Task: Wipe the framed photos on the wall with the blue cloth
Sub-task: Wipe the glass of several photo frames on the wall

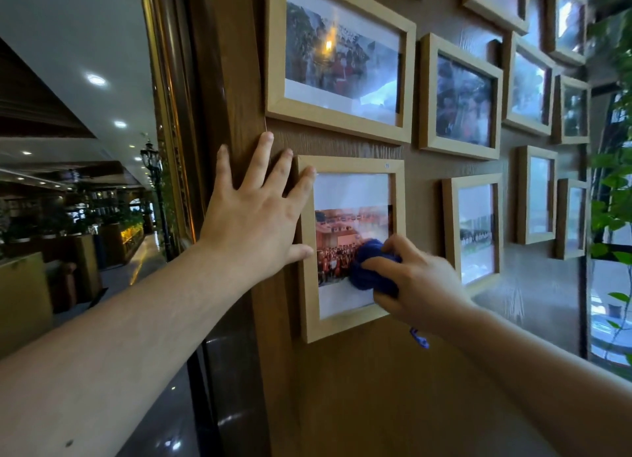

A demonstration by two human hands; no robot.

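A light wooden framed photo (355,196) hangs low on the brown wall, its picture showing a crowd before red buildings. My right hand (417,282) is shut on a bunched blue cloth (367,272) and presses it against the glass at the photo's lower right. My left hand (254,214) lies flat with fingers spread on the wall and on the frame's left edge. Above hangs a larger framed photo (342,56). Several more framed photos, such as one to the right (473,232), cover the wall.
A dark wooden pillar (222,80) borders the wall on the left, with a dim hall of plants and ceiling lights beyond. Green leaves (612,196) and a window stand at the right edge.
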